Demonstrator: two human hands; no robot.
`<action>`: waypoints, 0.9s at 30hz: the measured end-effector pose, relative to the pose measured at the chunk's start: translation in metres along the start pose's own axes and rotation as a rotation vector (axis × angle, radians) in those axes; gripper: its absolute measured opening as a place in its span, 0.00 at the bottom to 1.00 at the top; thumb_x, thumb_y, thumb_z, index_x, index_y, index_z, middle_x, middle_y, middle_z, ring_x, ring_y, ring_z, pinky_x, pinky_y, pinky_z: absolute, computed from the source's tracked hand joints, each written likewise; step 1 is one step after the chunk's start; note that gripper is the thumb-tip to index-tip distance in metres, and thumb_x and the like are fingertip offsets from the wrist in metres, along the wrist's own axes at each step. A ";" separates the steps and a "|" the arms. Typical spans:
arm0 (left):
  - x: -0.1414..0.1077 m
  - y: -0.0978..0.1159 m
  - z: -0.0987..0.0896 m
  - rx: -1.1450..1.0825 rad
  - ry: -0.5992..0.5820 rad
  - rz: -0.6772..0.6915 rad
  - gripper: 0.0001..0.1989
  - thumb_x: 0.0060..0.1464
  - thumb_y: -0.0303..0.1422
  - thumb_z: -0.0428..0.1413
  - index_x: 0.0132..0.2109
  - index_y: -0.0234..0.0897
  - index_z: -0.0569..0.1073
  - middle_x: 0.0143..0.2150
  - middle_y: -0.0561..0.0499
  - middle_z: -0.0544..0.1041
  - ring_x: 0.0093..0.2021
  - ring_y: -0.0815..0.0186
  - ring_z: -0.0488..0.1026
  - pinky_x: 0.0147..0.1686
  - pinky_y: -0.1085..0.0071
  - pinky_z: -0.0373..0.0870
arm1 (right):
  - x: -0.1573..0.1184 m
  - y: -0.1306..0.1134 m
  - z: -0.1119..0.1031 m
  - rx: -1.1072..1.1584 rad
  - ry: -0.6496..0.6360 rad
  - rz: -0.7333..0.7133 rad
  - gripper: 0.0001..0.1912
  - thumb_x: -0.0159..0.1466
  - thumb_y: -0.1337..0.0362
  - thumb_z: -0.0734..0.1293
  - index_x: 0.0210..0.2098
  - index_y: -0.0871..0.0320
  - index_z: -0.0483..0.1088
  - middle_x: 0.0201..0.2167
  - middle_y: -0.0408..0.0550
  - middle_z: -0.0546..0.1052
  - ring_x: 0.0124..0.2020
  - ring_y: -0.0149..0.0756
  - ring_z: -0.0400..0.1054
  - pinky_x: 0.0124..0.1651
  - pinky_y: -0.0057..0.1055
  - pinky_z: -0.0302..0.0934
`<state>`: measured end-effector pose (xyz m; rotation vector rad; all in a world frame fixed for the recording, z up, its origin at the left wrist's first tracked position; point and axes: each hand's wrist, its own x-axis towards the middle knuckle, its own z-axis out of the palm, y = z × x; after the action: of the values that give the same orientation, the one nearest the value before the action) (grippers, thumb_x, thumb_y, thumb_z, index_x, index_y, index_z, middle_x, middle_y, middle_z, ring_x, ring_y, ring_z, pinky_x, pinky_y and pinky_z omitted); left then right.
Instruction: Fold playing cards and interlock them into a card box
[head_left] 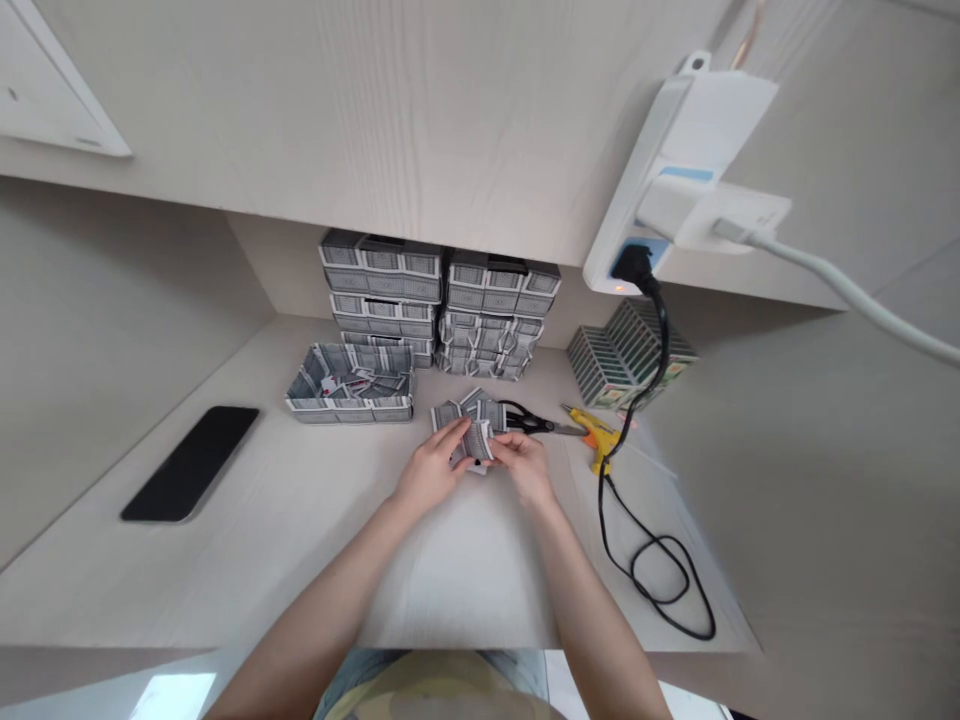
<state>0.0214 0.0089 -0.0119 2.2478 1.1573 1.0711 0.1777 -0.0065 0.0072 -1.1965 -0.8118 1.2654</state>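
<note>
Between both hands is a grey-patterned playing card [478, 439], slightly curved. My left hand [433, 463] pinches its left side, and my right hand [523, 462] grips its right edge with thumb and fingers. Several more playing cards [491, 412] lie loosely just behind and under the hands. Black-handled scissors [527, 418] rest right behind my right hand, blades pointing right. A yellow glue gun [597, 437] lies beyond the scissor tips. To the left stands an open box made of cards [352, 411], with loose cards inside.
Card-built boxes [386, 270] are stacked in two columns at the back. More folded card pieces [622, 360] stand at the back right. A black phone [191, 465] lies at left. A power strip [645, 180] hangs upper right; the black cord [660, 545] loops over the desk.
</note>
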 end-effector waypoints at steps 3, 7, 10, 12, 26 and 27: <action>0.001 0.005 -0.003 -0.024 -0.005 -0.009 0.30 0.49 0.25 0.54 0.58 0.43 0.57 0.57 0.45 0.63 0.53 0.62 0.66 0.52 0.62 0.65 | 0.001 0.003 0.000 -0.023 -0.010 -0.029 0.12 0.41 0.58 0.73 0.21 0.59 0.72 0.20 0.42 0.74 0.20 0.31 0.66 0.29 0.33 0.64; 0.003 0.014 -0.006 -0.037 -0.019 0.000 0.30 0.49 0.25 0.53 0.59 0.44 0.56 0.58 0.46 0.60 0.57 0.61 0.59 0.55 0.60 0.61 | 0.002 0.010 0.001 -0.061 -0.009 -0.084 0.10 0.43 0.59 0.73 0.21 0.58 0.72 0.20 0.42 0.74 0.21 0.32 0.66 0.29 0.32 0.64; 0.004 0.017 -0.008 -0.024 -0.029 0.000 0.29 0.49 0.28 0.54 0.58 0.44 0.58 0.57 0.46 0.59 0.56 0.60 0.60 0.54 0.61 0.61 | 0.001 0.012 0.001 -0.132 0.002 -0.144 0.08 0.44 0.61 0.72 0.20 0.58 0.72 0.21 0.43 0.75 0.22 0.32 0.67 0.29 0.30 0.62; 0.004 0.017 -0.008 -0.010 -0.030 0.001 0.27 0.50 0.30 0.54 0.58 0.46 0.59 0.55 0.47 0.61 0.55 0.61 0.62 0.54 0.61 0.62 | 0.000 0.011 0.002 -0.161 0.002 -0.176 0.06 0.46 0.62 0.71 0.19 0.58 0.72 0.21 0.43 0.75 0.22 0.31 0.67 0.29 0.30 0.61; 0.002 0.009 -0.005 0.065 0.055 -0.002 0.31 0.52 0.32 0.53 0.61 0.45 0.52 0.59 0.48 0.61 0.57 0.62 0.60 0.55 0.64 0.60 | -0.007 0.007 0.005 -0.253 -0.056 -0.252 0.09 0.54 0.58 0.66 0.30 0.56 0.74 0.28 0.46 0.76 0.26 0.35 0.70 0.29 0.33 0.67; 0.002 0.008 -0.006 0.065 0.070 -0.016 0.31 0.52 0.31 0.53 0.61 0.45 0.52 0.59 0.48 0.61 0.57 0.62 0.60 0.55 0.64 0.61 | -0.007 0.007 0.006 -0.279 -0.065 -0.285 0.11 0.53 0.58 0.67 0.33 0.57 0.74 0.31 0.47 0.77 0.28 0.36 0.70 0.31 0.33 0.67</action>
<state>0.0220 0.0061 -0.0023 2.2629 1.2535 1.1290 0.1685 -0.0130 0.0032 -1.2108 -1.1913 0.9825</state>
